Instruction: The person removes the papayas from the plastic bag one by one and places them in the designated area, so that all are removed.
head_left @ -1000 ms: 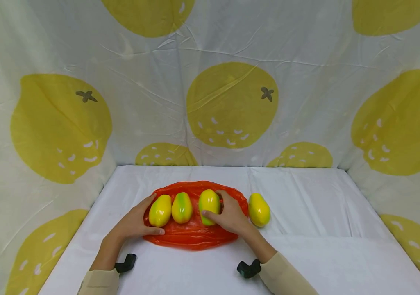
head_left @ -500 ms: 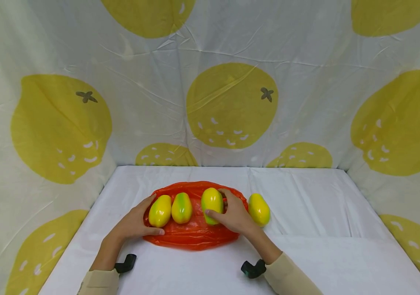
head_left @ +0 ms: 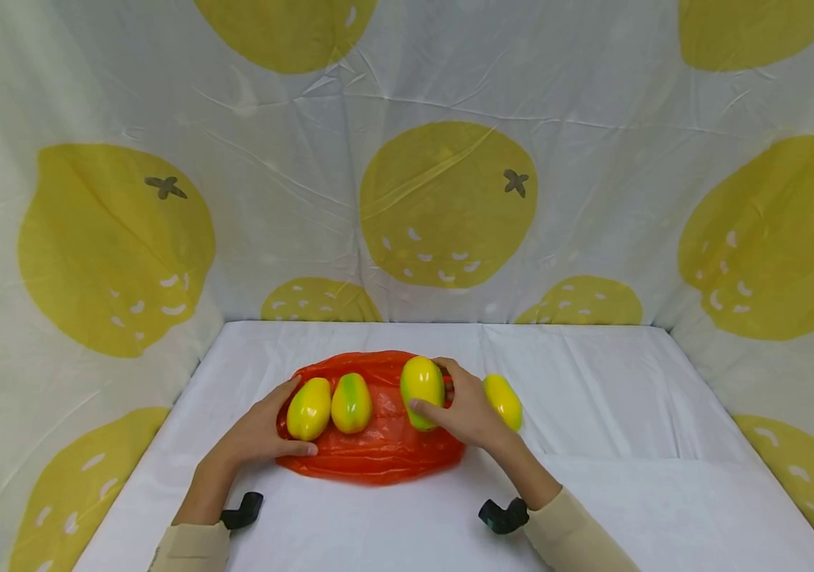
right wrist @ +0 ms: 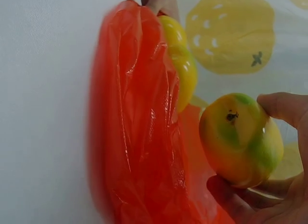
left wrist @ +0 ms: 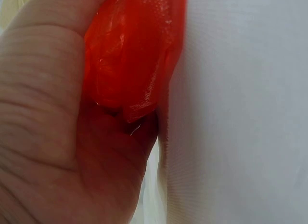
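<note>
- Head view: I see the right hand (head_left: pixel 474 413) gripping a yellow-green fruit (head_left: pixel 422 385) over the red bag (head_left: pixel 378 465); two more fruits (head_left: pixel 310 409) sit in or on it beside the left hand (head_left: pixel 258 429), a lone fruit (head_left: pixel 507 400) on the table (head_left: pixel 628 397) just right of the right hand.
- Left wrist view: the hand holds the bag's end.
- Right wrist view: I watch the hand pinch its fruit.

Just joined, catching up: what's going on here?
A person's right hand grips a yellow-green fruit over a red plastic bag. The left hand holds the bag's left end. A yellow fruit and a green-striped fruit sit side by side near that hand; a fourth fruit lies on the white surface, right of the bag.
</note>
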A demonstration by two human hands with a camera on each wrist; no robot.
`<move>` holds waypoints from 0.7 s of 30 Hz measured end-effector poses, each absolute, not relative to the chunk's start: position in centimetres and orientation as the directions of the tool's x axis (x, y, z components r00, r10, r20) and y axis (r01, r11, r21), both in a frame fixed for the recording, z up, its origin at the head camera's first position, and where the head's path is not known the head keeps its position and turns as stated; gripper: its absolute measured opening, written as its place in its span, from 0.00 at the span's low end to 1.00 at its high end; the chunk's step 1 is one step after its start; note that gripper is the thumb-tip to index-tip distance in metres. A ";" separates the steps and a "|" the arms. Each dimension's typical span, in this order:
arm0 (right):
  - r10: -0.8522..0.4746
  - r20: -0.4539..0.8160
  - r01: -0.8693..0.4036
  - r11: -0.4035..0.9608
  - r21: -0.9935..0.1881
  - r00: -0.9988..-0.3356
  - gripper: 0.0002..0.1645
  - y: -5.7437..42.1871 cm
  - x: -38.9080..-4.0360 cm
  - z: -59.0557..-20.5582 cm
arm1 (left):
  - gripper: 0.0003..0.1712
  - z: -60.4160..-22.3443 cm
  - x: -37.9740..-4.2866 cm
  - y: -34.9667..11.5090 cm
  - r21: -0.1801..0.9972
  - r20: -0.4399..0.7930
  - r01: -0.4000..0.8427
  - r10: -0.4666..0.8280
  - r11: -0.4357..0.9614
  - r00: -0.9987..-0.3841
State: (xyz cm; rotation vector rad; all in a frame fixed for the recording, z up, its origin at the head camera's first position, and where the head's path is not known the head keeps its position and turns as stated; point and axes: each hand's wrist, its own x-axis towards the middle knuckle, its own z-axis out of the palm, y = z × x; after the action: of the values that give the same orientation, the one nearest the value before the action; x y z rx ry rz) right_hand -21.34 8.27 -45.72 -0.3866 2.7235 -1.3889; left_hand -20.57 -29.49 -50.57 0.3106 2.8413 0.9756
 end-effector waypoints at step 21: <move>-0.233 0.129 -0.241 0.557 -0.795 -0.964 0.47 11.8 -21.1 -44.4 | 0.75 -50.6 -20.7 -29.5 0.618 -0.026 0.185 0.255 0.764 -0.967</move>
State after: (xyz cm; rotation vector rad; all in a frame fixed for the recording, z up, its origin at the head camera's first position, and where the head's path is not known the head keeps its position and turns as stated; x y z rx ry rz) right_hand -21.13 11.83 -44.44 -0.4229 2.7802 -1.4211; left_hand -20.72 -29.54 -50.62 0.3560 2.8480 0.9810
